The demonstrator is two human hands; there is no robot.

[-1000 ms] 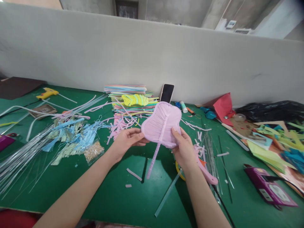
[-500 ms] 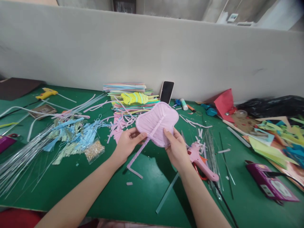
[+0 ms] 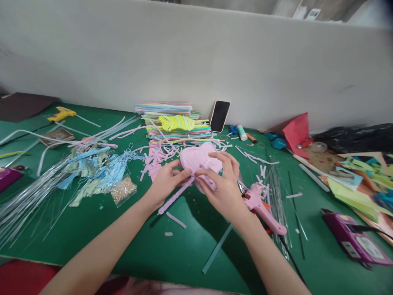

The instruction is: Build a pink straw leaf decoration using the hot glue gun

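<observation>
A pale purple leaf-shaped piece with a wrapped stem is held above the green table. My left hand pinches it at the left, where the stem meets the broad part. From the right, my right hand has its thumb and fingers at the same joint, partly covering the piece. The stem points down and left toward the table. A short purple strip lies below it. Close to my right wrist rests a pink glue gun.
Bundled coloured strips and a phone stand by the grey partition. Tassels, clear sticks and a bead packet lie left. A yellow glue gun is farther back; a purple power strip sits right.
The leaf-shaped piece has tilted and its stem end no longer has the bent strip, which lies on the table. My right hand has moved left across the piece to the stem joint.
</observation>
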